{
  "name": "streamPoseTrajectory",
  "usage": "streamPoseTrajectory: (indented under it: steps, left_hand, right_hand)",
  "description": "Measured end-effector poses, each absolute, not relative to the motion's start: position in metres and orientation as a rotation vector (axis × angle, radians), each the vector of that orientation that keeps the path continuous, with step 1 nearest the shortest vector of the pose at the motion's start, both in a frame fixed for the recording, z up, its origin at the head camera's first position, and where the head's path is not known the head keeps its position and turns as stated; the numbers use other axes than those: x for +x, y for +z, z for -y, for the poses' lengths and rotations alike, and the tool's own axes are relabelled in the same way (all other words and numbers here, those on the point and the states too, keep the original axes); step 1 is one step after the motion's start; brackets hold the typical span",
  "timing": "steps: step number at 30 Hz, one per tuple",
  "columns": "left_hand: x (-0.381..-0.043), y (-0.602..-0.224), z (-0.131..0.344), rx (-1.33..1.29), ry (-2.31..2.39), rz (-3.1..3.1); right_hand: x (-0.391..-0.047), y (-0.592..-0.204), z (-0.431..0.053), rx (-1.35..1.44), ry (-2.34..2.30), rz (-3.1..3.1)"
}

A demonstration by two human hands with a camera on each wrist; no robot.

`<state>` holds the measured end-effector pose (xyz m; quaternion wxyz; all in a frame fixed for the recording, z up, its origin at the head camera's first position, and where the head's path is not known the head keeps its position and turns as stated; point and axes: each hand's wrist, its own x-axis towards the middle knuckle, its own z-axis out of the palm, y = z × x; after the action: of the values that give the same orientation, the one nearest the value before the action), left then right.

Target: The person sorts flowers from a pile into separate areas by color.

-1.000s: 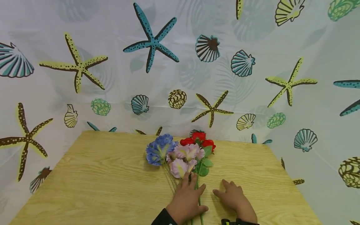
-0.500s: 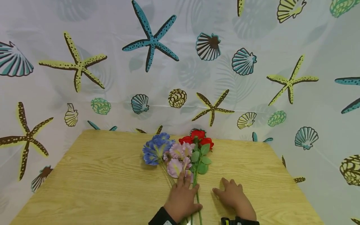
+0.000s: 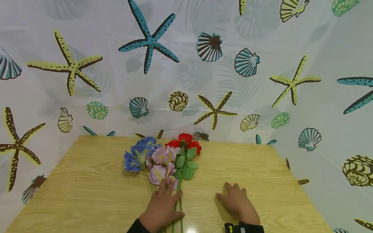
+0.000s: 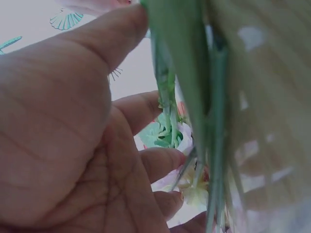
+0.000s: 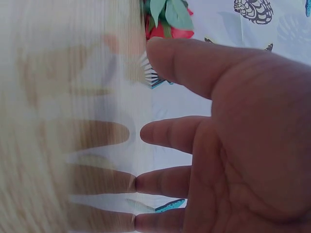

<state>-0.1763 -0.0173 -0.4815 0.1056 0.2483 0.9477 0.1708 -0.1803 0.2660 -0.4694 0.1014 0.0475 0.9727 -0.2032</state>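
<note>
A pale sheet (image 3: 110, 19) printed with starfish and shells rises behind and along both sides of a wood-grained bench (image 3: 81, 187). Left of the middle, near the far edge of the bench, lie the blue flowers (image 3: 140, 157), their heads away from the person and their thin stalks slanting down to the right, toward the person.

Just right of them, and close against them, are the pale pink flowers (image 3: 157, 174), the nearest petals reaching the fingertips of the left hand (image 3: 162, 206). That hand comes out of a black cuff (image 3: 138, 227) and lies across the stalks with its fingers straight and spread; its thumb points right, over the green stems (image 3: 181, 210). The left wrist view shows the palm beside these stems, which are partly blurred, with fingertips against or very near them.

Farther right, the red roses (image 3: 193, 147) lie at the far edge, with green leaves (image 3: 189, 173) below their heads and the green stems running toward the person.

Well apart on the right, the right hand (image 3: 237, 201), above a black band (image 3: 244, 228), is on the bench with its fingers extended and parted. In the right wrist view, two fingertips meet their own reflections in the glossy surface.
</note>
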Motion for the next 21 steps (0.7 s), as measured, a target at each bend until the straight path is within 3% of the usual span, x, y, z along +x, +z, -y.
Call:
streamPoseTrajectory:
  steps: [21]
  left_hand:
    - [-0.184,-0.485,0.111,0.619,0.497,-2.807]
  right_hand:
    - [-0.17,-0.465,-0.259,0.209,-0.586,-2.862]
